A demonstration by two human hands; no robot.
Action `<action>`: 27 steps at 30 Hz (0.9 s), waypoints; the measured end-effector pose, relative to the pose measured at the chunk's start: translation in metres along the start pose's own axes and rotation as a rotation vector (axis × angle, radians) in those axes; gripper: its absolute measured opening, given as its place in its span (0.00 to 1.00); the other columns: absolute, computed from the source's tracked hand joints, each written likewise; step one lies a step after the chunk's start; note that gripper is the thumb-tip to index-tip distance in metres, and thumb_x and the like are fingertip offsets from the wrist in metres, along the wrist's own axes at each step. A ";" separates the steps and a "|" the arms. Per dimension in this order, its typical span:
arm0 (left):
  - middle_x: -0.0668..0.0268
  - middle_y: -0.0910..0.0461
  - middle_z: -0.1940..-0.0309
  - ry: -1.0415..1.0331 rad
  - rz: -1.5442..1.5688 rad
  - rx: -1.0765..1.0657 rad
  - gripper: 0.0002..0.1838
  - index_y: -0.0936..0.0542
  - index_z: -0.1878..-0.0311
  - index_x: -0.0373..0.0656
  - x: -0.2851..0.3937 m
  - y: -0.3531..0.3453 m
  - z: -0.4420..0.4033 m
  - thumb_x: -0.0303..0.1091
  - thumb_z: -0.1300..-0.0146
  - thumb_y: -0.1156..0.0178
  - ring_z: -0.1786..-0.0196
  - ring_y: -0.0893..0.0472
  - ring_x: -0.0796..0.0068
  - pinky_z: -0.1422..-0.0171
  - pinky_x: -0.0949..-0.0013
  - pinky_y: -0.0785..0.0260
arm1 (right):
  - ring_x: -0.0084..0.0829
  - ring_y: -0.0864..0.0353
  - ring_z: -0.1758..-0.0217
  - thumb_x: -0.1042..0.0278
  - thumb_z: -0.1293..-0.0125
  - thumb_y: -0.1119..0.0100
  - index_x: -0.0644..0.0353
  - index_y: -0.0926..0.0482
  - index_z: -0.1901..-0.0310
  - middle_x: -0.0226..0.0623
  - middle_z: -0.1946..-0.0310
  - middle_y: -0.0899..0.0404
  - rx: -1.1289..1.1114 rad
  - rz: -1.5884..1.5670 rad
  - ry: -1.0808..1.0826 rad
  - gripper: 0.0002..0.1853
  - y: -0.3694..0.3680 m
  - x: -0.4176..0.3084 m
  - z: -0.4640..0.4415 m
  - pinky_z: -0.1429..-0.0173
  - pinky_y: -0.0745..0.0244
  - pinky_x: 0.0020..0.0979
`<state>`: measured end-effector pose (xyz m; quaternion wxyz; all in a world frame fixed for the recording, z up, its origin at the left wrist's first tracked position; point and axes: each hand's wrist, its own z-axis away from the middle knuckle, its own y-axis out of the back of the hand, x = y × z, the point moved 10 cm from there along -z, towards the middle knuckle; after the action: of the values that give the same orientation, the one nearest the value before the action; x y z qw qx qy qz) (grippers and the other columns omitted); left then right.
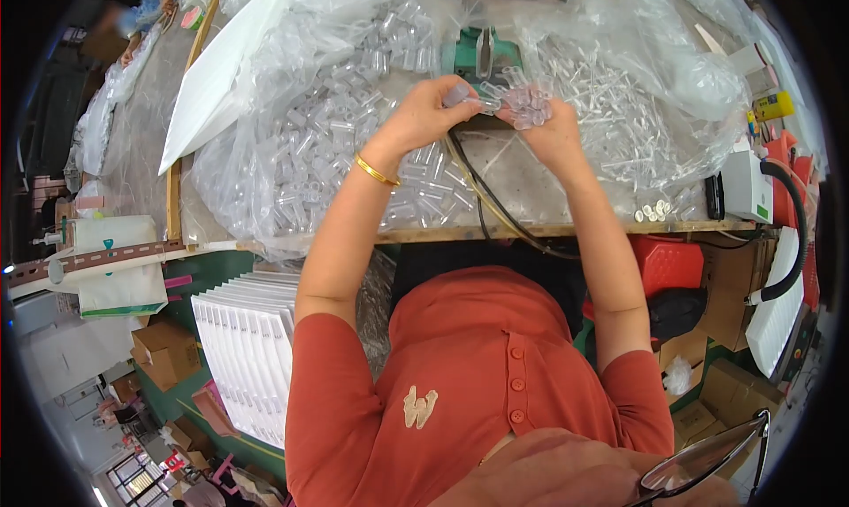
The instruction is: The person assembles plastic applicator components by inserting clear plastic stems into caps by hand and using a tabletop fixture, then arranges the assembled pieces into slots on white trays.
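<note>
My left hand (431, 111), with a gold bangle at the wrist, pinches a short clear plastic tube (456, 96). Close beside it, my right hand (550, 136) is closed around a bunch of small clear plastic pieces (528, 106). Another clear piece (489, 92) lies between the two hands; which hand bears it I cannot tell. Just beyond my hands stands a green bench machine (485, 51) with a metal upright part. To the left lies a spread of clear plastic tubes (340, 135). A heap of thin clear plastic parts (610, 109) lies to the right.
Plastic sheeting (234, 175) lies under the heaps. Dark cables (482, 188) hang over the wooden table edge (424, 235). White round pieces (652, 211) and a white box (748, 186) sit at right. A stack of white trays (248, 348) stands below left.
</note>
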<state>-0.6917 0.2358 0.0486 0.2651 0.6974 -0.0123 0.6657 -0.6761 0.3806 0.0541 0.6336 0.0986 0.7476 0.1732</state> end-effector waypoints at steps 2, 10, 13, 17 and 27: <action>0.76 0.28 0.79 -0.019 0.070 0.100 0.10 0.23 0.66 0.41 0.010 0.002 -0.015 0.37 0.47 0.38 0.78 0.37 0.88 0.75 0.81 0.46 | 0.23 0.23 0.68 0.74 0.50 0.35 0.65 0.22 0.64 0.32 0.70 0.21 0.116 -0.258 0.020 0.11 0.004 0.003 -0.007 0.61 0.28 0.24; 0.64 0.20 0.70 -0.108 0.345 0.408 0.11 0.21 0.64 0.35 0.036 0.048 -0.067 0.25 0.53 0.37 0.68 0.23 0.76 0.64 0.73 0.31 | 0.25 0.25 0.71 0.79 0.50 0.37 0.66 0.25 0.66 0.33 0.72 0.24 0.529 -0.964 -0.077 0.10 -0.014 0.013 -0.050 0.64 0.29 0.25; 0.65 0.20 0.71 -0.145 0.184 0.317 0.11 0.20 0.64 0.38 0.036 0.044 -0.074 0.28 0.53 0.36 0.68 0.22 0.75 0.64 0.73 0.31 | 0.25 0.25 0.71 0.75 0.48 0.37 0.65 0.24 0.66 0.33 0.72 0.24 0.590 -0.701 -0.115 0.08 -0.013 0.028 -0.046 0.65 0.30 0.25; 0.66 0.19 0.73 -0.434 0.043 0.476 0.12 0.19 0.65 0.40 0.040 0.044 -0.067 0.31 0.55 0.33 0.70 0.21 0.75 0.65 0.73 0.31 | 0.24 0.26 0.72 0.69 0.45 0.38 0.64 0.25 0.64 0.31 0.75 0.25 0.661 -0.807 -0.084 0.10 0.006 0.060 -0.024 0.68 0.31 0.24; 0.62 0.20 0.73 -0.383 0.258 0.632 0.13 0.20 0.66 0.37 0.042 0.037 -0.042 0.30 0.56 0.33 0.71 0.23 0.77 0.66 0.74 0.31 | 0.23 0.27 0.76 0.70 0.48 0.35 0.65 0.25 0.65 0.31 0.75 0.25 0.488 -0.812 -0.163 0.12 0.022 0.052 0.000 0.72 0.33 0.23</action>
<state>-0.7397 0.2339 0.0997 -0.0559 0.8490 0.0564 0.5223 -0.6867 0.4195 0.0153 0.6647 -0.0420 0.6925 -0.2770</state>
